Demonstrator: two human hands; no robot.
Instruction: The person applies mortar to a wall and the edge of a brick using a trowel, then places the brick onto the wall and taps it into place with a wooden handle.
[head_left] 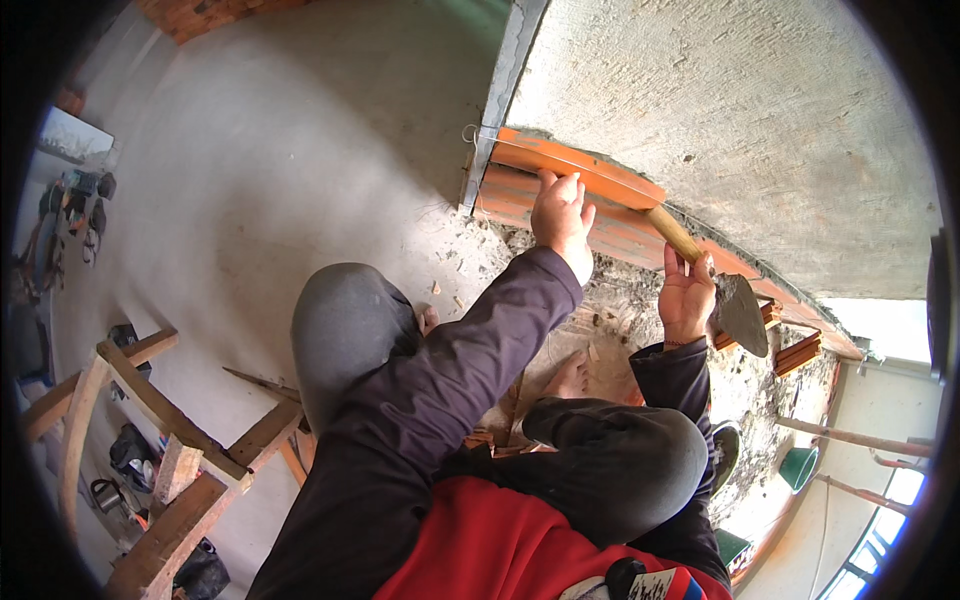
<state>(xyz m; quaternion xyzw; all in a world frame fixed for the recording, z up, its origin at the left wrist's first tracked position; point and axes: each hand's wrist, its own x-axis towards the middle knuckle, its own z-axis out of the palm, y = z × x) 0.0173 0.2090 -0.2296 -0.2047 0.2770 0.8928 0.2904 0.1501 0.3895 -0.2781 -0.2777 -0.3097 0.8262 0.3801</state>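
An orange hollow clay brick (pixel 578 170) lies along the foot of the plastered wall, on top of an orange brick course (pixel 610 228). Against its near face rest the fingertips of my left hand (pixel 563 225), which is open with its fingers apart. My right hand (pixel 687 300) grips a trowel (pixel 742 315) close to its blade. The trowel's wooden handle (pixel 675 235) points up and left, its butt end at the brick's right end. A thin string (pixel 545 150) runs along the brick from the metal edge strip (pixel 487 130).
More orange bricks (pixel 798 352) stand on the dirt and mortar rubble to the right. Beyond them are a green bucket (pixel 798 467) and long wooden handles (pixel 855 435). A wooden trestle (pixel 165 450) stands at my left on the concrete floor (pixel 200 230). Bags and tools lie by the far left wall.
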